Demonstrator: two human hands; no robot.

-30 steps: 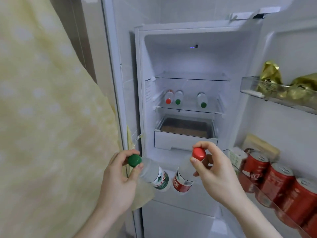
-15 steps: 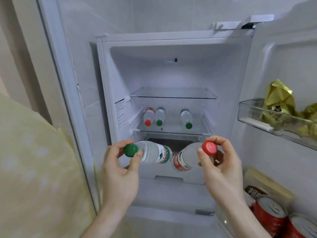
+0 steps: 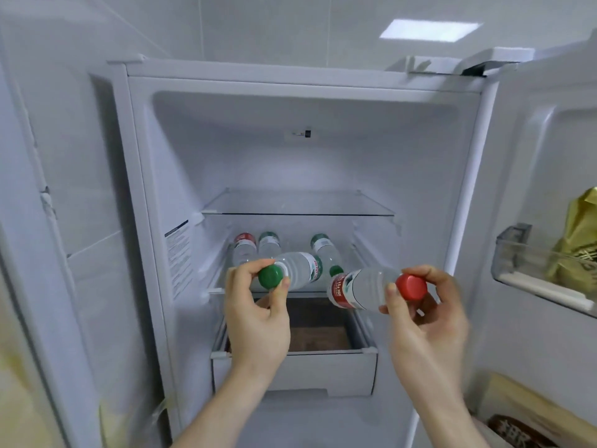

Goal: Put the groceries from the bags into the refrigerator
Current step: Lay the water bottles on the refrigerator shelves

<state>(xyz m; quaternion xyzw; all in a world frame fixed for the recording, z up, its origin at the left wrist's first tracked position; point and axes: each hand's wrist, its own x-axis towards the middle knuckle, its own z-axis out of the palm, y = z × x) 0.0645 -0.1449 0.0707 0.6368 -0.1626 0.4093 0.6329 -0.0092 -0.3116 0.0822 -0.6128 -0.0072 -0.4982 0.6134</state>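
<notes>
Left hand [image 3: 258, 321] pinching green-capped water bottle [image 3: 295, 270] by its neck, right hand [image 3: 426, 321] pinching red-capped water bottle [image 3: 361, 287] likewise, at frame centre; both held horizontal, bases aimed inward, probably to slide onto lower glass shelf [image 3: 214, 291] beside three lying bottles [image 3: 268, 244].

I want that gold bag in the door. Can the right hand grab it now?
Probably not yet. The right hand already grips the red-capped bottle, so its fingers are busy. The gold bag sits off to the right in the door bin, with nothing between.
</notes>
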